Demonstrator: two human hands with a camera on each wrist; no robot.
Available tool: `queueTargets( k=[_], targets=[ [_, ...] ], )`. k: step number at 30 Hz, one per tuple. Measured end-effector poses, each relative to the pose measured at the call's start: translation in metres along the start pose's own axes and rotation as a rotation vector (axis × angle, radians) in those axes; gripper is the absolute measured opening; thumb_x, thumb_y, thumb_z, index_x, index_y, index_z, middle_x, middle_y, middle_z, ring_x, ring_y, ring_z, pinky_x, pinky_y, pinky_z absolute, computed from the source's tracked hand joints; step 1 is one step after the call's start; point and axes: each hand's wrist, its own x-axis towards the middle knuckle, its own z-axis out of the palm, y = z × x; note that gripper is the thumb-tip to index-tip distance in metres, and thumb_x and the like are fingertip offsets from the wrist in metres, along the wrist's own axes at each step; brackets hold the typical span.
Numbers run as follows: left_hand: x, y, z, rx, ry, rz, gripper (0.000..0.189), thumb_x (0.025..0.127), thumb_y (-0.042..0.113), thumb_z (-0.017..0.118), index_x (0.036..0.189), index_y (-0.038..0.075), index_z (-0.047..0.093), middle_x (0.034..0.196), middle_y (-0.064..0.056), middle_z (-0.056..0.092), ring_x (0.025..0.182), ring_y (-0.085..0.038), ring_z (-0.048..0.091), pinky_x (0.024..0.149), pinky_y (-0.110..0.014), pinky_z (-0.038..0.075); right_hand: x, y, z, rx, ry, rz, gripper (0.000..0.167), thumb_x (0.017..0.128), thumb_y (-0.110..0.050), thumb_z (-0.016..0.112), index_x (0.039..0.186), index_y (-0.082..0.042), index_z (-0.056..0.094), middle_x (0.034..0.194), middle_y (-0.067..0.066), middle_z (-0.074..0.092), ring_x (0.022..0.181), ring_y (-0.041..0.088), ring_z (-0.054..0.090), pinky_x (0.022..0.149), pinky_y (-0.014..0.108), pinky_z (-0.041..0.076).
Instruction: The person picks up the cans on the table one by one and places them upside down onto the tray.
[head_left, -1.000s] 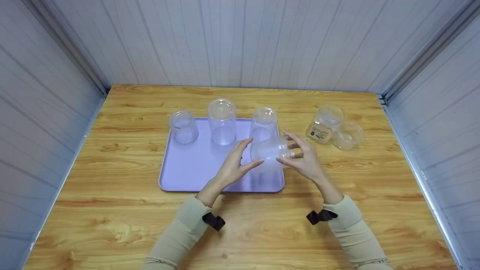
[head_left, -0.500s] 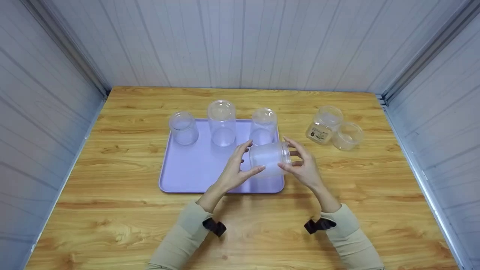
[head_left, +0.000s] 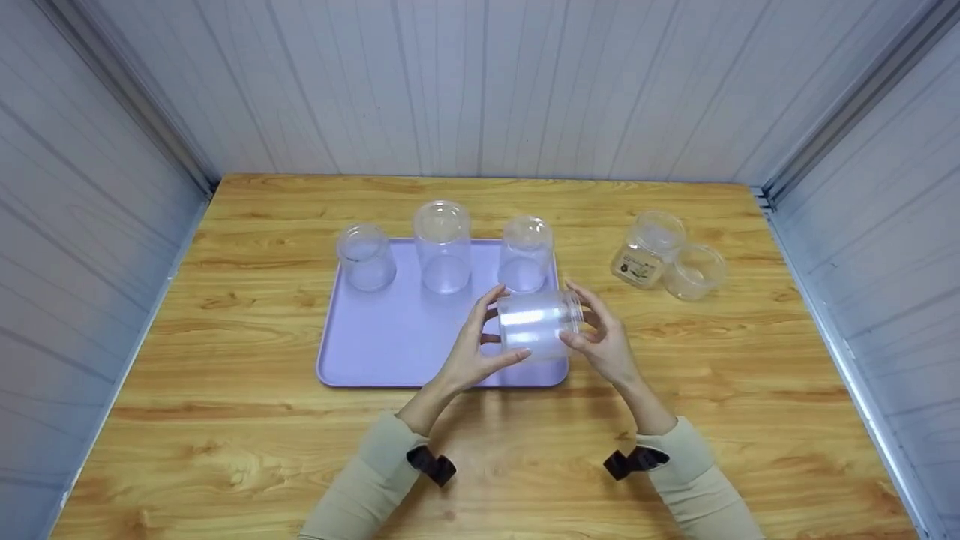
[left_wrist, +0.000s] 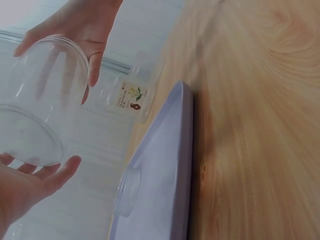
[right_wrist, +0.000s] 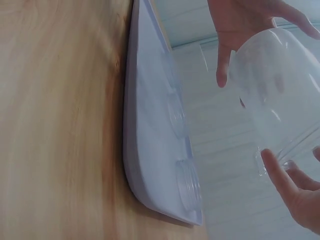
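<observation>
A clear plastic jar (head_left: pixel 534 324) lies sideways in the air above the right front part of the lilac tray (head_left: pixel 375 351). My left hand (head_left: pixel 472 349) holds its base end, thumb in front and fingers behind. At the ridged mouth end, my right hand (head_left: pixel 606 341) grips with thumb and fingers. The left wrist view has the jar (left_wrist: pixel 45 95) between both hands, above the tabletop. Along the tray's back stand three more clear jars: a short one (head_left: pixel 367 259), a tall one (head_left: pixel 443 247) and a middle-sized one (head_left: pixel 526 255).
Right of the tray, a clear jar with a printed label (head_left: pixel 639 267) stands on the wooden table (head_left: pixel 750 420). A small clear container (head_left: pixel 695 271) sits against it. Pale panel walls (head_left: pixel 480 82) enclose the back and both sides.
Both hands have brought the jar slightly down and nearer to me, still sideways between them. The tray and the other jars have stayed in place.
</observation>
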Motion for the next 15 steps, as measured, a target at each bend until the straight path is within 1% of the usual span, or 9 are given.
queueTargets(
  k=[1, 4, 8, 12, 15],
  targets=[
    [-0.001, 0.003, 0.000, -0.020, 0.000, 0.001, 0.083, 0.071, 0.008, 0.071, 0.136, -0.004, 0.021, 0.133, -0.022, 0.030, 0.115, -0.035, 0.039, 0.078, -0.039, 0.047, 0.000, 0.003, -0.001, 0.020, -0.001, -0.001, 0.063, 0.074, 0.012, 0.057, 0.132, 0.007, 0.032, 0.121, 0.022, 0.044, 0.095, 0.031, 0.053, 0.071, 0.036, 0.051],
    [-0.001, 0.002, 0.001, -0.087, 0.000, 0.002, 0.083, 0.070, 0.006, 0.071, 0.135, -0.006, 0.020, 0.132, -0.023, 0.029, 0.113, -0.037, 0.039, 0.075, -0.045, 0.046, 0.000, 0.012, -0.002, 0.070, -0.009, -0.009, 0.063, 0.075, 0.013, 0.056, 0.133, 0.004, 0.032, 0.120, 0.022, 0.045, 0.095, 0.027, 0.054, 0.072, 0.038, 0.050],
    [-0.001, 0.001, 0.001, -0.157, -0.005, -0.011, 0.081, 0.071, 0.003, 0.069, 0.136, -0.005, 0.020, 0.131, -0.022, 0.029, 0.111, -0.036, 0.039, 0.072, -0.047, 0.047, 0.001, 0.022, -0.004, 0.096, -0.027, -0.041, 0.061, 0.077, 0.005, 0.057, 0.133, 0.003, 0.033, 0.121, 0.021, 0.045, 0.095, 0.028, 0.055, 0.071, 0.040, 0.050],
    [-0.001, 0.001, 0.001, -0.187, 0.000, -0.026, 0.078, 0.073, 0.003, 0.066, 0.137, -0.001, 0.021, 0.127, -0.018, 0.029, 0.110, -0.033, 0.040, 0.071, -0.038, 0.049, 0.002, 0.026, -0.005, 0.116, -0.039, -0.052, 0.061, 0.078, -0.003, 0.057, 0.133, 0.004, 0.031, 0.121, 0.020, 0.047, 0.095, 0.031, 0.055, 0.069, 0.041, 0.051],
    [-0.001, 0.001, 0.002, -0.197, 0.025, -0.025, 0.074, 0.073, 0.002, 0.065, 0.136, -0.001, 0.025, 0.125, -0.017, 0.030, 0.108, -0.030, 0.042, 0.069, -0.033, 0.050, 0.003, 0.026, -0.006, 0.132, -0.042, -0.039, 0.062, 0.078, -0.005, 0.056, 0.133, 0.004, 0.030, 0.120, 0.019, 0.047, 0.096, 0.031, 0.055, 0.070, 0.041, 0.050]
  ],
)
